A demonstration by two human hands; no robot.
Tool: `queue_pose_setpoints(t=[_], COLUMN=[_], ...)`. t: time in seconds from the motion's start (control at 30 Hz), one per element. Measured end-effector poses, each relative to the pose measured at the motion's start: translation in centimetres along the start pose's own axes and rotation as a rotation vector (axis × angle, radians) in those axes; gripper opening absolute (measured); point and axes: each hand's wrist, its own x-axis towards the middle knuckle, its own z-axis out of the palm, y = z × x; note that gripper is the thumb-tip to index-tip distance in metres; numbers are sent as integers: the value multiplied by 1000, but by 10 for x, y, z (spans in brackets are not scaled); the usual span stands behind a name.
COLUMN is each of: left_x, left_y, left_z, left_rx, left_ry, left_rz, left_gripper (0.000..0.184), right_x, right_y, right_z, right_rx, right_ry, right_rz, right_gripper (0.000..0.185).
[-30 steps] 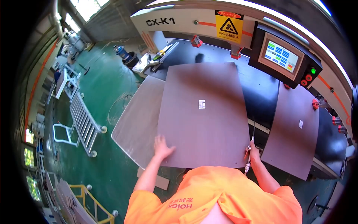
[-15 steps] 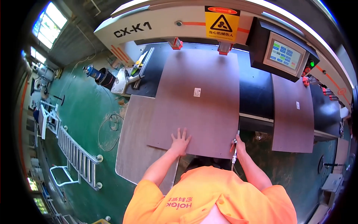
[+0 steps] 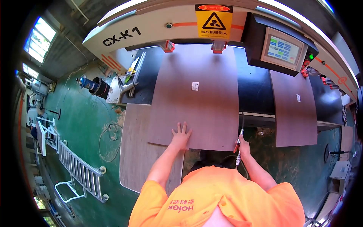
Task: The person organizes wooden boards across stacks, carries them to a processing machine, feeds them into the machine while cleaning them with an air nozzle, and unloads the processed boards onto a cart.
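A large brown panel (image 3: pixel 196 109) with a small white label (image 3: pixel 195 86) lies on the machine's dark bed, its near end reaching toward my body. Flat on the panel's near left part rests my left hand (image 3: pixel 181 138), fingers spread. Beside the panel's near right corner, my right hand (image 3: pixel 244 146) is wrapped round an air blow gun (image 3: pixel 238 149) with a red trigger. The gun's thin nozzle points away from me along the panel's right edge, and a hose hangs from its lower end.
A second brown panel (image 3: pixel 296 113) lies farther right. Overhead runs the machine's beam (image 3: pixel 151 28) with a control screen (image 3: pixel 281 49). A greyish board (image 3: pixel 136 140) is at left below the panel. On the green floor stand a wheeled metal rack (image 3: pixel 81 164) and a black bucket (image 3: pixel 101 87).
The camera view has shifted a little. My left hand stays flat on the panel; the blow gun, still in my right hand, now shows its nozzle pointing forward along the panel edge.
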Motion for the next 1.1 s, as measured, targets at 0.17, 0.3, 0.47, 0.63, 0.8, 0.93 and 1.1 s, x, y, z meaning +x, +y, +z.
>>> queue_pose_setpoints(t=[0.17,0.3,0.47,0.63,0.8,0.93,1.1], left_x=[11,15,11,17,35,37,37], left_y=[-5,-11,-9,26,62,64,69], left_z=[-9,-14,-19,1,-8,-12,-13], left_rx=[-2,-11,-1,81,84,96,117], left_ry=[-16,-31,-46,24,-15,-43,-41], left_rz=[-11,0,-4,-70,15,8,-18], left_gripper=[107,108,107,104,107,111,114], right_x=[10,19,14,44,12,13,15], right_y=[-9,-14,-21,5,-34,-58,-61], right_z=[4,9,3,-14,-45,-133,-253], right_rx=[9,-32,-67,27,268,566,744], right_ry=[-115,-100,-169,-193,-79,38,369], right_rz=[-58,-113,-100,-41,33,139,46], right_gripper=[55,55,57,51,52,50,46])
